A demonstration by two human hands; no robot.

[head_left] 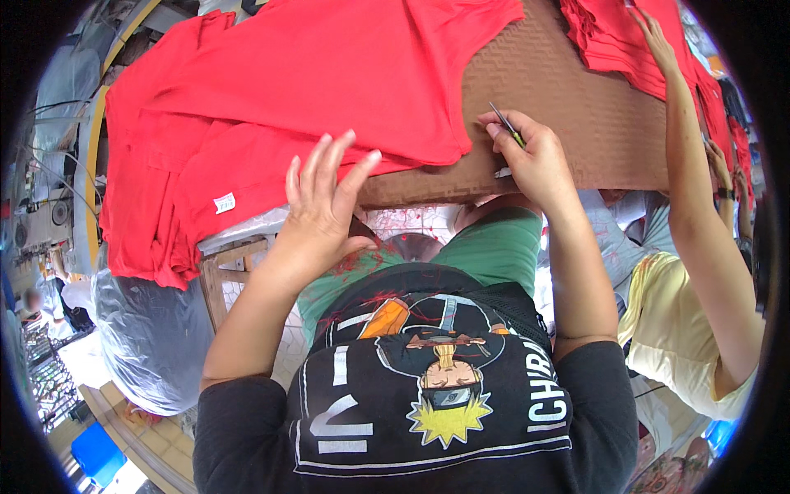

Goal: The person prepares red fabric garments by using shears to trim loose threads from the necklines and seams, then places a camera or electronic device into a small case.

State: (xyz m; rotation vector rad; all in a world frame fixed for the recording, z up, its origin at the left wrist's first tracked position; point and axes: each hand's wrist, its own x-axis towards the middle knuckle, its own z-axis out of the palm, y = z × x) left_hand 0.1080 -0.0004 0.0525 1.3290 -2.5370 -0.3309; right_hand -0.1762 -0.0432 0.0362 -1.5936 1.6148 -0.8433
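Apparently, snips sit clamped in right grip beside red garment; left grip spread.

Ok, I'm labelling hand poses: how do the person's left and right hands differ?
The left hand is open with fingers spread, while the right hand grips a small pointed tool. In the picture, the left hand's fingers overlap the red cloth; the right hand's overlap the brown table cover. Both hands are bare.
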